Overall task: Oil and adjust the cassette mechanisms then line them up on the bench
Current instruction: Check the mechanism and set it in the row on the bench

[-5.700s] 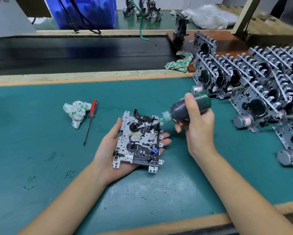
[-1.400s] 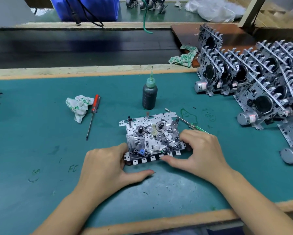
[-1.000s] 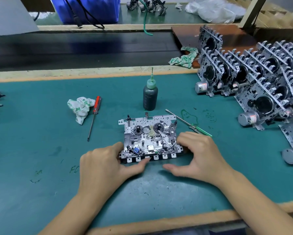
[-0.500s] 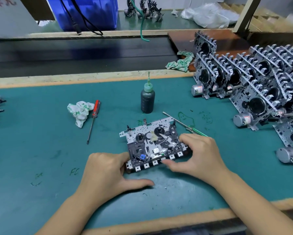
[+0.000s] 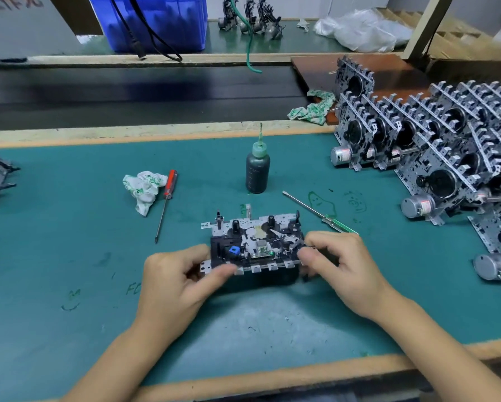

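Green matting covers our worktop (image 5: 69, 256). Left to right: our left hand (image 5: 173, 280) pinches the near left corner of the cassette mechanism (image 5: 255, 245), which sits mid-worktop, tilted up toward us; our right hand (image 5: 342, 265) pinches its right end. We should keep both grips steady and work the levers gently. Behind stand the crumpled rag (image 5: 143, 190), red screwdriver (image 5: 165, 201), oil bottle (image 5: 257, 169) and green screwdriver (image 5: 319, 213); finished mechanisms (image 5: 435, 146) crowd the right, so lining up needs care.

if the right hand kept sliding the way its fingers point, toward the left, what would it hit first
The right hand already grips the right end of the silver metal cassette mechanism, so that comes first. Beyond it the left hand holds the opposite end. Depth is hard to judge from this single view.
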A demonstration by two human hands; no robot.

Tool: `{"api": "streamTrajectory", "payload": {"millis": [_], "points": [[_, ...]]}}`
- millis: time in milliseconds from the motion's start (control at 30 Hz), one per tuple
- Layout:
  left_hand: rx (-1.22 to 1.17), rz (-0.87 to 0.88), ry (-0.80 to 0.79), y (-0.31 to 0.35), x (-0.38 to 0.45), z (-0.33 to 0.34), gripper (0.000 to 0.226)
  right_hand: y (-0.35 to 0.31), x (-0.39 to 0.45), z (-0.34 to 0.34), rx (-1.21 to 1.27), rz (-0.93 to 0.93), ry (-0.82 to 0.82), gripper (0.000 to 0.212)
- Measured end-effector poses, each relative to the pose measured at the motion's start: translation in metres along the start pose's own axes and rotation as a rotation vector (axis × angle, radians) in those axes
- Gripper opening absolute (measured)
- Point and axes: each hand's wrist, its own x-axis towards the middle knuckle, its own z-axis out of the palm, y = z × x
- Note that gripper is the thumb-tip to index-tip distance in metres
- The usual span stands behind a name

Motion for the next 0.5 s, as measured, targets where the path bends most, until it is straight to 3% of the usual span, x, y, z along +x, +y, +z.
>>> {"api": "streamTrajectory", "payload": {"millis": [100, 200, 333, 400, 500], "points": [[-0.152, -0.063, 0.087, 0.008, 0.002, -0.003, 0.068, -0.016, 0.003, 0.006, 0.243, 0.153, 0.06, 0.055], [-0.3, -0.214, 0.15, 0.013, 0.004, 0.001, 0.069, -0.023, 0.005, 0.007, 0.238, 0.226, 0.085, 0.068], [-0.276, -0.301, 0.102, 0.01, 0.005, 0.002, 0.072, -0.025, 0.007, 0.007, 0.186, 0.277, 0.046, 0.074], [-0.187, -0.279, 0.067, 0.009, 0.008, -0.001, 0.078, -0.024, 0.007, 0.008, -0.007, 0.231, 0.078, 0.077], [0.292, -0.18, 0.054, 0.01, 0.014, -0.011, 0.082, -0.02, 0.01, 0.001, -0.247, 0.144, 0.127, 0.061]]}}
